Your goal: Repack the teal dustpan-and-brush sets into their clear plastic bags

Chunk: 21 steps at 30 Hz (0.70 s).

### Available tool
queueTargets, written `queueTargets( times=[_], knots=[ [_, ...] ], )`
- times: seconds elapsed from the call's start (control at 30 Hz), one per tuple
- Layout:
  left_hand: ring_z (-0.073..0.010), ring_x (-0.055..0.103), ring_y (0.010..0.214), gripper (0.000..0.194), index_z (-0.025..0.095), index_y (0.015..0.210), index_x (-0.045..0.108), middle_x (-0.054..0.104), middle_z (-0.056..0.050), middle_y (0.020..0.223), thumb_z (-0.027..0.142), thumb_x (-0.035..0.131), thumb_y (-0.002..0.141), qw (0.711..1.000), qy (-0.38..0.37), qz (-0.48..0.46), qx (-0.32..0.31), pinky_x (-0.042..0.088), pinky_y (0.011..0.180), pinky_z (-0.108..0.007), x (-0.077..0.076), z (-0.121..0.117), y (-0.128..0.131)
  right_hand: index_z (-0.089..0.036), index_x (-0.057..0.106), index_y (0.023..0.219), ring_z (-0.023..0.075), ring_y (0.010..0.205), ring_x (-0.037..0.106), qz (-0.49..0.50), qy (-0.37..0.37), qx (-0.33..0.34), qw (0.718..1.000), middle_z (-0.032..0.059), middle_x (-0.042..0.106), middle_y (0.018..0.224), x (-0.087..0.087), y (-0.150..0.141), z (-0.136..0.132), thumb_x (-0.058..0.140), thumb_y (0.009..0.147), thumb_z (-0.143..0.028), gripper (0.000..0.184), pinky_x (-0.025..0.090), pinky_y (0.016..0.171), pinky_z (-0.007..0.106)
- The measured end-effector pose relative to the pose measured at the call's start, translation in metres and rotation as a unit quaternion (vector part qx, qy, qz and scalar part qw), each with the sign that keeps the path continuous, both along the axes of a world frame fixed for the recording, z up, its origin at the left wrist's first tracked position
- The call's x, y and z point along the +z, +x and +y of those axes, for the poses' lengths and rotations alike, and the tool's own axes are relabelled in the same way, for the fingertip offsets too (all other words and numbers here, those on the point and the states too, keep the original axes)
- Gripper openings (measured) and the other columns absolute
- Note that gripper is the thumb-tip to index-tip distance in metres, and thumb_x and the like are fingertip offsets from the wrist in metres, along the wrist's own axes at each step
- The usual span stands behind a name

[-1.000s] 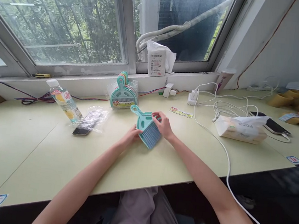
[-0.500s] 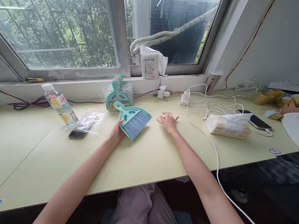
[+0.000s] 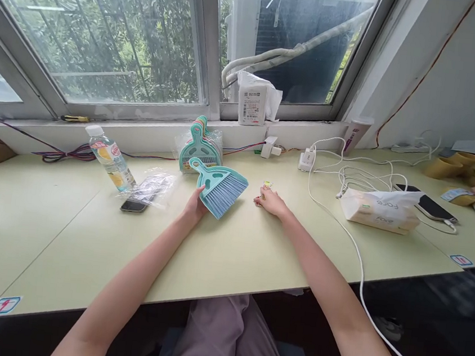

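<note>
The left hand (image 3: 195, 205) keeps its fingers clamped on the turquoise plastic dustpan-and-brush (image 3: 221, 191), in front of the bagged dustpan stack (image 3: 197, 146). The right hand (image 3: 274, 203), flatter earlier, now curls over the colourful printed strip (image 3: 267, 184), right of this stack; whether it grips, I cannot tell.

Free lane on surface (image 3: 223, 267) from near edge, between forearms (image 3: 166, 244), up to dustpan set (image 3: 222, 192); small gap between that and right hand (image 3: 272, 201). Front left open too. Toward back edge, bagged dustpans (image 3: 200, 150) block; left, bottle (image 3: 112, 160) and phone (image 3: 134, 205). Right: tissue pack (image 3: 376, 212), white cable (image 3: 356, 248) over near edge.
</note>
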<state>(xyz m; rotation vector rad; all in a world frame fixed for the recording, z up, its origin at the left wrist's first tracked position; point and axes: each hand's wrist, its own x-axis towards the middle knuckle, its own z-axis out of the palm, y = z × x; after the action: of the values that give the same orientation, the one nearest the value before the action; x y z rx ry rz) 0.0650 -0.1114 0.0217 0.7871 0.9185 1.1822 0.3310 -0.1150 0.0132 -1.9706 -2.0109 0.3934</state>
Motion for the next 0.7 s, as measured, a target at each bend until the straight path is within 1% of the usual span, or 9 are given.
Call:
queueTargets(
  times=[0.1, 0.23, 0.3, 0.4, 0.47, 0.5, 0.57, 0.63, 0.7],
  knots=[
    [-0.0198, 0.067, 0.087, 0.031, 0.020, 0.106, 0.062, 0.070, -0.005, 0.093, 0.040, 0.059, 0.082, 1.000, -0.012, -0.011, -0.003, 0.056, 0.077, -0.032, 0.001, -0.001, 0.001, -0.023, 0.069, 0.097, 0.0223, 0.101, 0.063, 0.027, 0.035, -0.036, 0.998, 0.0066, 0.070, 0.108, 0.006, -0.007, -0.008, 0.050, 0.086, -0.024, 0.022, 0.046, 0.082, 0.030],
    [-0.0177, 0.067, 0.084, 0.030, 0.019, 0.108, 0.061, 0.070, -0.005, 0.094, 0.036, 0.059, 0.084, 0.999, -0.023, -0.016, -0.027, 0.056, 0.076, -0.029, 0.002, -0.002, 0.000, -0.023, 0.071, 0.090, 0.0196, 0.087, 0.064, 0.135, 0.126, -0.114, 0.976, 0.0060, 0.072, 0.092, 0.010, -0.012, -0.009, 0.050, 0.085, -0.023, 0.022, 0.046, 0.074, 0.029],
    [-0.0174, 0.067, 0.084, 0.032, 0.019, 0.113, 0.059, 0.070, -0.005, 0.096, 0.032, 0.060, 0.084, 0.998, -0.015, -0.019, -0.066, 0.056, 0.077, -0.030, 0.002, -0.003, -0.001, -0.021, 0.071, 0.095, 0.0177, 0.082, 0.064, 0.271, 0.149, -0.117, 0.944, 0.0062, 0.072, 0.090, 0.013, -0.010, -0.008, 0.050, 0.085, -0.027, 0.024, 0.047, 0.072, 0.028],
    [-0.0179, 0.067, 0.088, 0.038, 0.022, 0.120, 0.056, 0.069, -0.004, 0.100, 0.029, 0.061, 0.083, 0.992, 0.009, -0.034, -0.122, 0.055, 0.082, -0.034, 0.001, -0.005, -0.002, -0.017, 0.066, 0.107, 0.0158, 0.081, 0.064, 0.465, 0.189, -0.092, 0.860, 0.0073, 0.070, 0.096, 0.021, -0.009, -0.009, 0.049, 0.086, -0.036, 0.032, 0.050, 0.071, 0.028],
    [-0.0181, 0.066, 0.089, 0.039, 0.022, 0.121, 0.055, 0.068, -0.004, 0.102, 0.029, 0.061, 0.083, 0.990, 0.017, -0.040, -0.137, 0.054, 0.085, -0.035, 0.000, -0.005, -0.002, -0.018, 0.061, 0.117, 0.0163, 0.089, 0.064, 0.511, 0.264, -0.092, 0.813, 0.0086, 0.068, 0.105, 0.026, -0.016, -0.014, 0.045, 0.089, -0.045, 0.042, 0.051, 0.076, 0.029],
    [-0.0181, 0.066, 0.089, 0.039, 0.022, 0.121, 0.055, 0.068, -0.004, 0.103, 0.029, 0.061, 0.083, 0.989, 0.019, -0.040, -0.139, 0.054, 0.085, -0.035, -0.001, -0.005, -0.002, -0.019, 0.057, 0.123, 0.0170, 0.093, 0.064, 0.509, 0.298, -0.092, 0.803, 0.0093, 0.066, 0.110, 0.028, -0.022, -0.017, 0.041, 0.091, -0.050, 0.047, 0.052, 0.080, 0.030],
    [-0.0180, 0.066, 0.088, 0.038, 0.022, 0.119, 0.056, 0.069, -0.004, 0.102, 0.031, 0.062, 0.083, 0.990, 0.018, -0.036, -0.134, 0.054, 0.084, -0.034, -0.002, -0.004, -0.002, -0.022, 0.044, 0.138, 0.0194, 0.103, 0.062, 0.471, 0.305, -0.056, 0.826, 0.0109, 0.062, 0.121, 0.026, -0.041, -0.024, 0.033, 0.093, -0.057, 0.058, 0.050, 0.088, 0.035],
    [-0.0181, 0.067, 0.084, 0.038, 0.022, 0.118, 0.057, 0.069, -0.004, 0.100, 0.033, 0.063, 0.082, 0.991, 0.017, -0.023, -0.131, 0.054, 0.079, -0.033, -0.002, -0.004, -0.001, -0.023, 0.026, 0.150, 0.0234, 0.120, 0.055, 0.393, 0.214, 0.038, 0.894, 0.0138, 0.055, 0.135, 0.019, -0.064, -0.030, 0.028, 0.093, -0.061, 0.068, 0.045, 0.099, 0.041],
    [-0.0181, 0.067, 0.081, 0.040, 0.023, 0.117, 0.058, 0.070, -0.004, 0.101, 0.037, 0.065, 0.080, 0.990, 0.027, -0.008, -0.137, 0.055, 0.075, -0.032, -0.001, -0.006, 0.001, -0.020, 0.012, 0.154, 0.0274, 0.141, 0.032, 0.263, 0.126, 0.108, 0.950, 0.0154, 0.037, 0.151, 0.009, -0.085, -0.036, 0.026, 0.092, -0.065, 0.078, 0.024, 0.114, 0.051]
  ],
)
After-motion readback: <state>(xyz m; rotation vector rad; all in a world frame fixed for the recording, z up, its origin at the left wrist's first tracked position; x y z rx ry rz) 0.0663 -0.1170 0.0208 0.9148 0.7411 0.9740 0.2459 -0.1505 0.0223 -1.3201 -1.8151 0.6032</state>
